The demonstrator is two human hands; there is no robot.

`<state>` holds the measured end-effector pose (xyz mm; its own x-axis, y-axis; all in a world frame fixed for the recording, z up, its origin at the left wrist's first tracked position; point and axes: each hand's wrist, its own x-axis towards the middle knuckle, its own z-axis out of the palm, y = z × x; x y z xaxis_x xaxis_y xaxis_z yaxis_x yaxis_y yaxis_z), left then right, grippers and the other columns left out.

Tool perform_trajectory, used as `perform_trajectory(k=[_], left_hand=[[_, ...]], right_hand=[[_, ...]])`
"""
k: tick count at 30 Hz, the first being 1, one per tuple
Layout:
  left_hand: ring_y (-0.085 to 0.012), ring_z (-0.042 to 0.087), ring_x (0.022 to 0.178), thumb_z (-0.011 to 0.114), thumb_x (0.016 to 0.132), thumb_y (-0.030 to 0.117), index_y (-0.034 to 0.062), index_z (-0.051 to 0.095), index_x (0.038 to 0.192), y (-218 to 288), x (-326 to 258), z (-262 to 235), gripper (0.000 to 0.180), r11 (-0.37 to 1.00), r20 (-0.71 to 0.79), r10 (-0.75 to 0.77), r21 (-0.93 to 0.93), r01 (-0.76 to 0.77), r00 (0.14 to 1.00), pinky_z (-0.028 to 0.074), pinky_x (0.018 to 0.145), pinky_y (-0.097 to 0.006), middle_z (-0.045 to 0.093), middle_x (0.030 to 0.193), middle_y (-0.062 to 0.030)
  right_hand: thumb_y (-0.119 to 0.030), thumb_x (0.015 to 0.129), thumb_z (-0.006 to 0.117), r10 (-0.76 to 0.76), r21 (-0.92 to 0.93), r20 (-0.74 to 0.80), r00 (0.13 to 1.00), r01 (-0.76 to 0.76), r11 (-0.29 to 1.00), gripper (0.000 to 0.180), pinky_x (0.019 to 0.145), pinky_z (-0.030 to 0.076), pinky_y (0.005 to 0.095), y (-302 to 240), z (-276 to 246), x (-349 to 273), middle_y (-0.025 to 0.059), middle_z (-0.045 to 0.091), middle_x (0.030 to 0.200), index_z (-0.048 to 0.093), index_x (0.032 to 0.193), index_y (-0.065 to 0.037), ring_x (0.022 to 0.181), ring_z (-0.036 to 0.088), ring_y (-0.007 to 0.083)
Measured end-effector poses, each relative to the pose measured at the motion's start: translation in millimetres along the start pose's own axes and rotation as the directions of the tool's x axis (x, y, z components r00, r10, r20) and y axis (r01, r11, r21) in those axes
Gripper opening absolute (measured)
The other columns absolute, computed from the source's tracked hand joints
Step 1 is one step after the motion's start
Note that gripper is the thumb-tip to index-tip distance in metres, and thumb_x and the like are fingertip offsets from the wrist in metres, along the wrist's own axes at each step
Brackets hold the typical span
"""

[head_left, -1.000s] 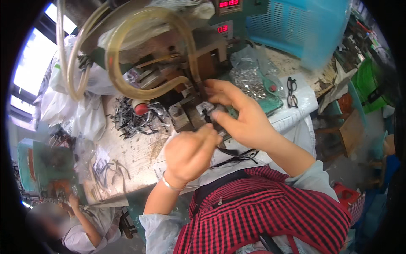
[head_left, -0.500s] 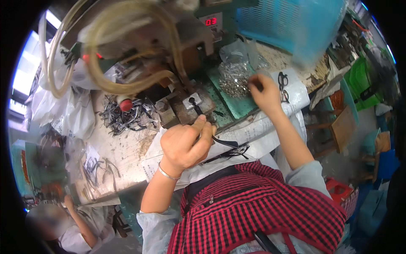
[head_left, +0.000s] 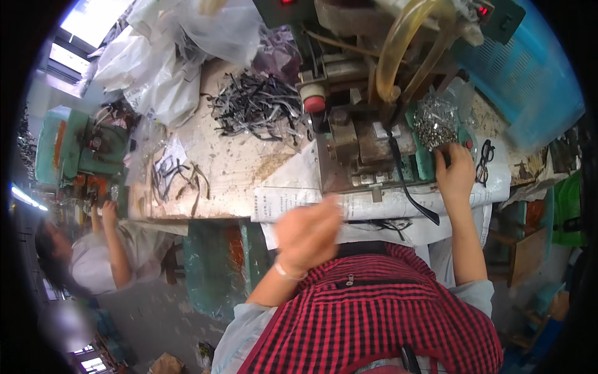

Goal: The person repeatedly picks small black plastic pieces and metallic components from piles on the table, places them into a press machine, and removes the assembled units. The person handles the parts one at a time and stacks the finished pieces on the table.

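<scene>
A black eyeglass temple (head_left: 403, 181) stays with its upper end in the metal fixture (head_left: 385, 131) of a bench machine, its curved tip hanging toward me. My left hand (head_left: 309, 232) is apart from it, left of its tip and above the paper's near edge; motion smears its fingers. My right hand (head_left: 453, 174) rests at the near side of a heap of small shiny metal pieces (head_left: 434, 124) on a green plate. Its thumb and fingers are bent together; whatever they pinch is too small to make out.
Loose temples (head_left: 255, 106) lie heaped left of the machine's red button (head_left: 314, 104). Black eyeglass frames (head_left: 484, 163) lie on the paper at right, near a blue basket (head_left: 529, 81). Clear hoses (head_left: 389, 56) hang over the fixture. Another person (head_left: 103, 258) works at far left.
My left hand has let go of the temple and drawn back toward me; the temple stays in the fixture. My right hand remains by the metal pieces. The view has swung left.
</scene>
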<state>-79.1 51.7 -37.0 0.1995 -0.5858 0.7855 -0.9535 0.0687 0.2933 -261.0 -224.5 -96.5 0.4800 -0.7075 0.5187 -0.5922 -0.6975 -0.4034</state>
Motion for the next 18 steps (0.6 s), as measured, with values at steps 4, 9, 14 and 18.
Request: perform_trajectory(k=[4, 9, 14, 18], left_hand=[[-0.0224, 0.069, 0.082, 0.065, 0.094, -0.006, -0.0030, 0.071, 0.103, -42.1, 20.3, -49.5, 0.012, 0.891, -0.470, -0.413, -0.032, 0.453, 0.780, 0.055, 0.071, -0.030, 0.073, 0.102, -0.0140], [-0.0353, 0.058, 0.117, 0.070, 0.075, -0.009, 0.0087, 0.077, 0.102, -121.3, 57.8, -25.2, 0.032, 0.931, 0.277, -0.245, 0.333, 0.146, 0.929, 0.045, 0.103, -0.045, 0.065, 0.134, -0.0146], [-0.0375, 0.059, 0.112, 0.076, 0.078, 0.004, 0.0153, 0.080, 0.105, -223.7, -6.3, 24.9, 0.029, 0.903, 0.365, -0.330, 0.390, 0.179, 0.870, 0.040, 0.112, -0.046, 0.052, 0.154, -0.0119], [-0.0218, 0.070, 0.086, 0.075, 0.093, 0.013, 0.0143, 0.080, 0.111, -211.6, 21.9, 12.1, 0.019, 0.908, 0.247, -0.341, 0.335, 0.250, 0.907, 0.050, 0.098, -0.036, 0.069, 0.129, -0.0131]], right_hand=[[-0.011, 0.094, 0.069, 0.128, 0.103, -0.049, 0.991, -0.122, 0.987, 0.010, 0.073, 0.053, 0.0369, 12.6, -6.8, 5.2, 0.0139, 0.073, 0.091, 0.068, 0.100, -0.003, 0.083, 0.072, 0.0299], [-0.009, 0.082, 0.075, 0.283, 0.263, 0.216, 0.935, -0.335, 0.905, 0.009, 0.080, 0.052, 0.0438, 9.6, -32.6, 15.4, 0.0133, 0.072, 0.090, 0.075, 0.091, -0.006, 0.090, 0.068, 0.0339], [-0.011, 0.079, 0.077, 0.207, 0.100, 0.193, 0.959, -0.229, 0.968, 0.011, 0.084, 0.050, 0.0441, 9.2, -21.7, 2.9, 0.0098, 0.064, 0.085, 0.078, 0.090, -0.011, 0.094, 0.063, 0.0331], [-0.014, 0.080, 0.078, 0.039, -0.071, 0.138, 0.990, -0.030, 0.997, 0.014, 0.081, 0.051, 0.0439, 12.0, -16.1, 4.8, 0.0108, 0.061, 0.089, 0.075, 0.094, -0.009, 0.092, 0.062, 0.0355]])
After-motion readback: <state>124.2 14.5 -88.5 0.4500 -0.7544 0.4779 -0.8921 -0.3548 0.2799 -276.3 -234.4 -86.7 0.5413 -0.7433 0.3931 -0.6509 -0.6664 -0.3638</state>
